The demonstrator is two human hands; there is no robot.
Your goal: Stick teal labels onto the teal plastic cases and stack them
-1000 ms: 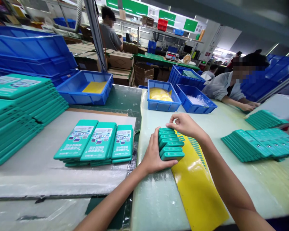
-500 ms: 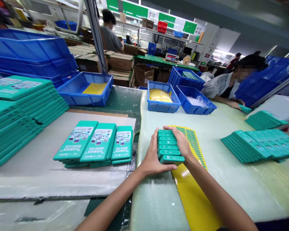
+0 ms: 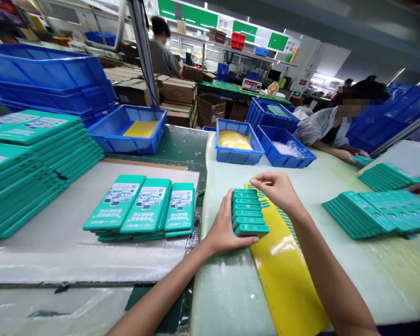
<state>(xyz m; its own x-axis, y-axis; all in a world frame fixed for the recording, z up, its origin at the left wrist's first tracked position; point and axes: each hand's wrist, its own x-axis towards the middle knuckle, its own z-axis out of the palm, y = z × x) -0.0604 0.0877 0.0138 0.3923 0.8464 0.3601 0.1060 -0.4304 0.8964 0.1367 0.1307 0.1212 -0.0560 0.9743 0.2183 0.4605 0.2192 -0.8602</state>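
Near the tabletop's front edge, on the yellow sheet point(image 3: 283, 275), the left hand point(image 3: 224, 228) clasps the upright teal case pack point(image 3: 247, 212), its row running away; the right hand point(image 3: 278, 189) pinches the far end.

The desk point(image 3: 336, 177) has a pale glossy top on the right and a dark green mat point(image 3: 175, 140) on the left. On the pale part lie a long yellow sheet point(image 3: 287, 280), a blue bin of yellow sheets point(image 3: 238, 141), a blue bin of clear pieces point(image 3: 284, 146) and fanned rows of teal cases point(image 3: 378, 214). On the left, a white board point(image 3: 73, 252) carries three low stacks of teal cases point(image 3: 143, 210) and taller piles point(image 3: 28, 158). A blue tray point(image 3: 128, 128) sits behind.
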